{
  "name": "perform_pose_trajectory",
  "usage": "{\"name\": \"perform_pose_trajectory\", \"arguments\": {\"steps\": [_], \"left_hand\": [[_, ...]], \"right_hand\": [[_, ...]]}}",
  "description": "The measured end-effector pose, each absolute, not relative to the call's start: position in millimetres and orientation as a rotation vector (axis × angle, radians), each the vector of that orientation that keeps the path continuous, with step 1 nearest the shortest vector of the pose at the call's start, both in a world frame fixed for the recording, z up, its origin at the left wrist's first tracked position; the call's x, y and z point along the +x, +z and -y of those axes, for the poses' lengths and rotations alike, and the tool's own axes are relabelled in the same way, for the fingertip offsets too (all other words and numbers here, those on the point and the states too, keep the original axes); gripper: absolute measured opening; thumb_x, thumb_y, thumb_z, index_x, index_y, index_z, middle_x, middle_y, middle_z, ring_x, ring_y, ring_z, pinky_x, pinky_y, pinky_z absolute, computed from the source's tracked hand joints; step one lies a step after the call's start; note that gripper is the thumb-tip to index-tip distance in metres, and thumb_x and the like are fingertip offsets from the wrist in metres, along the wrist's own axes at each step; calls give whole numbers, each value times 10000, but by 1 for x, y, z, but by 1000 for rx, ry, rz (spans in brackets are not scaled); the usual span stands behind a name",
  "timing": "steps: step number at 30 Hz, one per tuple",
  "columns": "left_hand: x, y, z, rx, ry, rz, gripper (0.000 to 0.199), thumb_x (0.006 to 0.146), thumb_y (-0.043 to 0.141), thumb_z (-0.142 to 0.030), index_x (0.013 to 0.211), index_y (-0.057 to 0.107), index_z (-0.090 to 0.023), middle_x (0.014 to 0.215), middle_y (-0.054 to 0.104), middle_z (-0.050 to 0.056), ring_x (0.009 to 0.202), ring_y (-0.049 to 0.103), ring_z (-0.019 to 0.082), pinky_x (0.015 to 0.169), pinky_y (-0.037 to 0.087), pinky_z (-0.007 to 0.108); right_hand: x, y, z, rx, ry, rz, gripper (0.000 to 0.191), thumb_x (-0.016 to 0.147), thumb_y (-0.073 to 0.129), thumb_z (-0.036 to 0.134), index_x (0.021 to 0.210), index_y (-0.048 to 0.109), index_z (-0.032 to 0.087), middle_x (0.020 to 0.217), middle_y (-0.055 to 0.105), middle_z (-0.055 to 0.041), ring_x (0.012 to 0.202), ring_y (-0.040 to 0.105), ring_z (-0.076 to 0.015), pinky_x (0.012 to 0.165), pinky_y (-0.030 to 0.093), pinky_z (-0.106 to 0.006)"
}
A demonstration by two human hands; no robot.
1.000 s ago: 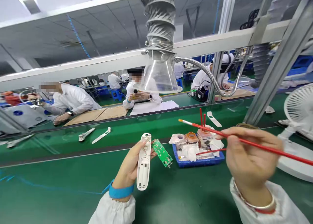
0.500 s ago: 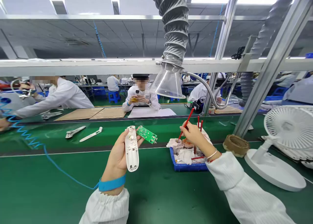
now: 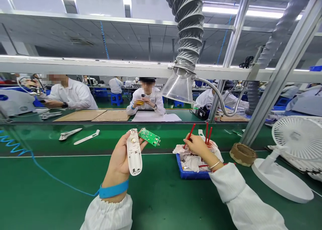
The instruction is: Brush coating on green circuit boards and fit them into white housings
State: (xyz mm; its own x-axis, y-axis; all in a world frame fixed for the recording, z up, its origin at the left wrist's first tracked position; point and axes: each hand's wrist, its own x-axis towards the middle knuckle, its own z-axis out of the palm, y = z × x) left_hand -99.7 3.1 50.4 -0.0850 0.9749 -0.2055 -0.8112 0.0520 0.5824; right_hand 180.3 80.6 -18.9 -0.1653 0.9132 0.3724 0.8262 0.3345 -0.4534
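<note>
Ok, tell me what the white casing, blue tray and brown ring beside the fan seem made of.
White casing: likely moulded plastic with a satin finish, given its smooth surface and formed recesses.
Blue tray: probably plastic, slightly glossy, with even colour and smooth walls.
Brown ring: matte and dull; perhaps cardboard or paper tape, but the look leaves it open.

A single head-worn camera looks forward and slightly down from the near side of the green tabletop (image 3: 171, 203), close to the white plastic housing (image 3: 135, 157), its wide view reaching co-workers (image 3: 76, 95) opposite and the ceiling (image 3: 125, 37) above.
</note>
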Motion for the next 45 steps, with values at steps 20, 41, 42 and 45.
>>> {"name": "perform_pose_trajectory", "arguments": {"steps": [20,41,42,45], "left_hand": [[-93,42,-12,319,1539,-697,184,873,474,-191,785,614,-111,643,660,62,635,661,178,710,583,418],[-60,31,-11,443,1268,-731,150,848,531,-181,806,654,-107,675,684,78,622,666,185,689,585,399],[-59,31,-11,448,1250,-727,162,851,527,-183,791,655,-103,657,678,75,593,658,175,680,587,389],[-56,30,-8,475,1182,-718,175,846,537,-187,769,660,-90,600,655,65,519,628,152,643,588,355]], "right_hand": [[208,-31,-3,-897,-263,2071,199,864,425,128,943,593,201,874,684,-39,791,663,-175,670,560,-274],[200,-48,11,-919,-272,1766,92,852,546,147,890,615,193,797,682,-41,748,668,-191,702,580,-309],[200,-47,11,-914,-270,1768,87,851,550,154,892,616,194,811,684,-43,761,669,-194,711,579,-311],[201,-46,11,-928,-247,1790,89,857,540,168,879,621,199,788,683,-34,735,671,-187,668,580,-291]]}}
